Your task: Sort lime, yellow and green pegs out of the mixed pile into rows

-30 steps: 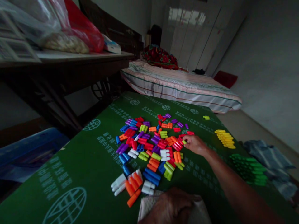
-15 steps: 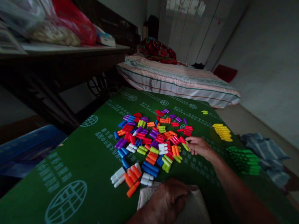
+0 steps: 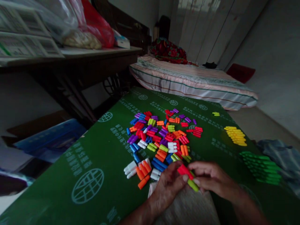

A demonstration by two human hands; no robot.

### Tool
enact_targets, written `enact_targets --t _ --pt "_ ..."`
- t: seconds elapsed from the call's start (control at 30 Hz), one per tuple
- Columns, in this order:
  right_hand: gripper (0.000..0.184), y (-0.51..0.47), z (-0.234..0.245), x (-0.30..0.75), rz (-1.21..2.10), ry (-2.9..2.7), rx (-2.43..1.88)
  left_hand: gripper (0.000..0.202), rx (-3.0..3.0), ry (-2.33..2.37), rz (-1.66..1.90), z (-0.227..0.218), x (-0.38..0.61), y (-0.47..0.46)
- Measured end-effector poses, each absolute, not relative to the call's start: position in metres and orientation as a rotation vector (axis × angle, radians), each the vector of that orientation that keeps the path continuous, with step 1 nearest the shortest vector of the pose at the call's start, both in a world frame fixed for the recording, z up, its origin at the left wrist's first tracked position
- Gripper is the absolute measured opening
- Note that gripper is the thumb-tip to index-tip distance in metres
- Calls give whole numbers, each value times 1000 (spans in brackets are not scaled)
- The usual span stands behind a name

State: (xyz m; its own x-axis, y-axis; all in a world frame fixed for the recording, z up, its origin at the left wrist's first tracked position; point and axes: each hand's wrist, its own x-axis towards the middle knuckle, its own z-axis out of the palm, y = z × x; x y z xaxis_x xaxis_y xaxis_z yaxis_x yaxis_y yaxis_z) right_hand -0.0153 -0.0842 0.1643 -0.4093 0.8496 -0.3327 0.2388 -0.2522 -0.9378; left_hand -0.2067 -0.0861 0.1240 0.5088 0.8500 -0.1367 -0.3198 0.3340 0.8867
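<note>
Over the near edge of the pile, my left hand (image 3: pixel 169 182) and my right hand (image 3: pixel 212 178) meet. Between them they grip a small cluster of plastic marker caps: red caps (image 3: pixel 184 171) on top and a lime-green cap (image 3: pixel 192 185) pointing down toward me. Fingers hide part of the cluster. Just beyond lie loose groups of similar caps, among them blue caps (image 3: pixel 159 164), orange caps (image 3: pixel 143 169) and white caps (image 3: pixel 130 169). Under my hands is a greyish cloth (image 3: pixel 185 207).
Yellow caps (image 3: pixel 235 136) and green caps (image 3: pixel 260 167) lie in rows along the right side of the green table (image 3: pixel 53 184). A few lime caps (image 3: pixel 216 114) sit far right. Behind are a bed (image 3: pixel 194 79) and, at left, a desk (image 3: pixel 77 51) with bags.
My right hand has drawn back toward me from the pile's right side with the red and lime-green caps. My left hand has risen from the cloth and joined it. The view has shifted left.
</note>
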Motion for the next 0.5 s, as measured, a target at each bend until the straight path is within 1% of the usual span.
enact_targets --t 0.03,0.07,0.37,0.43,0.5 --pt "40 -90 164 -17 1738 -1539 -1301 41 946 667 835 127 -207 -86" --pt "39 -94 163 -19 1757 -1542 -1281 39 963 665 822 130 -208 -87" --pt "38 -107 155 -20 1842 -1429 -1202 36 908 687 851 136 -210 -92" --pt "39 -111 150 -19 1867 -1408 -1196 33 862 725 902 139 -214 -86" --pt "41 -112 143 -17 1815 -1344 -1275 31 848 828 1014 142 -220 -77"
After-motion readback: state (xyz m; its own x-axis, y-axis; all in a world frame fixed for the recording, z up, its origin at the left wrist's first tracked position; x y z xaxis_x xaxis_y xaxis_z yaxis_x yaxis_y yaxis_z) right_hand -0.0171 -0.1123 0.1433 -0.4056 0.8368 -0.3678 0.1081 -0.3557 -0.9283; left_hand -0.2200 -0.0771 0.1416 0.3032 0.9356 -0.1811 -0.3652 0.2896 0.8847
